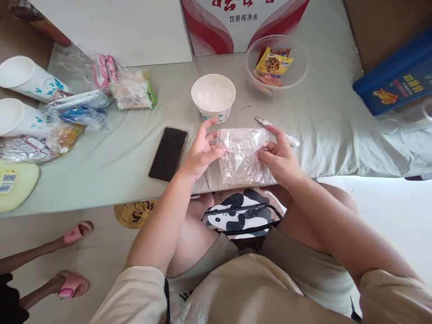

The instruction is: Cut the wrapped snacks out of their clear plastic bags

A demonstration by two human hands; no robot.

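Note:
Between my two hands a clear, crinkled plastic bag (241, 157) is stretched out at the table's front edge. My left hand (201, 150) pinches its left side between thumb and fingers. On the right side, my right hand (279, 155) grips it the same way. Just beyond the bag stands a white paper bowl (213, 94) with blue leaf prints and what looks like clear plastic inside. A white, pen-like cutter (293, 141) lies partly behind my right hand. To the left of my left hand rests a black phone (168, 154), screen up.
A clear round tub (277, 67) holds several snack packets. Wrapped snacks (133, 92) and two paper cups (29, 78) lie at the left. A white carton (118, 27) and a red-and-white box (243, 27) line the back. A blue package (394, 76) stands at right. Another person's feet (72, 283) show at lower left.

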